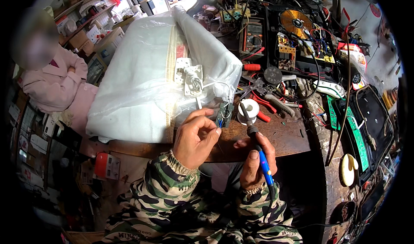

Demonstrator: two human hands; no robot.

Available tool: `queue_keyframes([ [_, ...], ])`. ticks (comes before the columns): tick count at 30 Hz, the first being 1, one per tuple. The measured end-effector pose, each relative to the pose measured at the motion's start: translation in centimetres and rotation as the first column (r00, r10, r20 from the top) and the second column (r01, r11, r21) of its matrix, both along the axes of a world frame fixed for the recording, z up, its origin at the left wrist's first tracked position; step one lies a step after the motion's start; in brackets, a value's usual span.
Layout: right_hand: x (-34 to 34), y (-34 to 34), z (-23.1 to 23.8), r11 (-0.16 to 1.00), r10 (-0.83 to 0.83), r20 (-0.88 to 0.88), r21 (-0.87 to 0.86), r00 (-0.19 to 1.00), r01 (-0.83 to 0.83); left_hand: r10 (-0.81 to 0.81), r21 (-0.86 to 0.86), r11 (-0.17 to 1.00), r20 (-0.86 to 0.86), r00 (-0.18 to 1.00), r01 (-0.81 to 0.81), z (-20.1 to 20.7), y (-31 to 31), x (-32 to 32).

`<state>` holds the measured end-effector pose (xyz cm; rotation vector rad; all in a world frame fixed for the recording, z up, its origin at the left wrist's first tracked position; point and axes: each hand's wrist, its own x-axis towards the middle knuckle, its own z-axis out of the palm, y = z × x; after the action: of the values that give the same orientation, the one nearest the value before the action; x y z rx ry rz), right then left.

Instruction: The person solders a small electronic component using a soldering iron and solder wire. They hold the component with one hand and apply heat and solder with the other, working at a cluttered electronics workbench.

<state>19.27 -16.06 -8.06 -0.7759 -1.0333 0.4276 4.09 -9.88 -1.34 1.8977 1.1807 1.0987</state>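
Fingers (203,122) of the left hand (189,145) pinch blue wires (221,124) at the small circuit board (224,110), just left of the solder spool (255,107); the right hand (250,170) grasps a soldering iron (265,168). Board: presumably light, stiff, fragile; best held by its edges.

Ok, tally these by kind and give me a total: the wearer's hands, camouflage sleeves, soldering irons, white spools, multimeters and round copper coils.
Hands: 2 (left hand, right hand)
Camouflage sleeves: 2 (left sleeve, right sleeve)
Soldering iron: 1
White spool: 1
Multimeter: 1
Copper coil: 1
Total: 8
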Motion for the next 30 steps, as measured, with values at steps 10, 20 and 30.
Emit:
queue_keyframes([
  [10, 0.2, 0.1, -0.1, 1.0, -0.017, 0.058, -0.01, 0.998, 0.018, 0.004, -0.22, 0.973, 0.337, 0.941, 0.075, -2.3, 0.7, 0.5],
  [20, 0.8, 0.4, -0.6, 0.997, -0.062, 0.07, 0.059, 0.996, 0.058, 0.005, -0.055, 0.998, 0.213, 0.977, 0.007, -3.4, 0.8, 1.2],
  [30, 0.8, 0.3, -0.4, 0.999, -0.027, 0.028, 0.033, 0.999, 0.026, -0.014, -0.11, 0.992, 0.361, 0.933, 0.057, -3.1, 1.0, 0.8],
])
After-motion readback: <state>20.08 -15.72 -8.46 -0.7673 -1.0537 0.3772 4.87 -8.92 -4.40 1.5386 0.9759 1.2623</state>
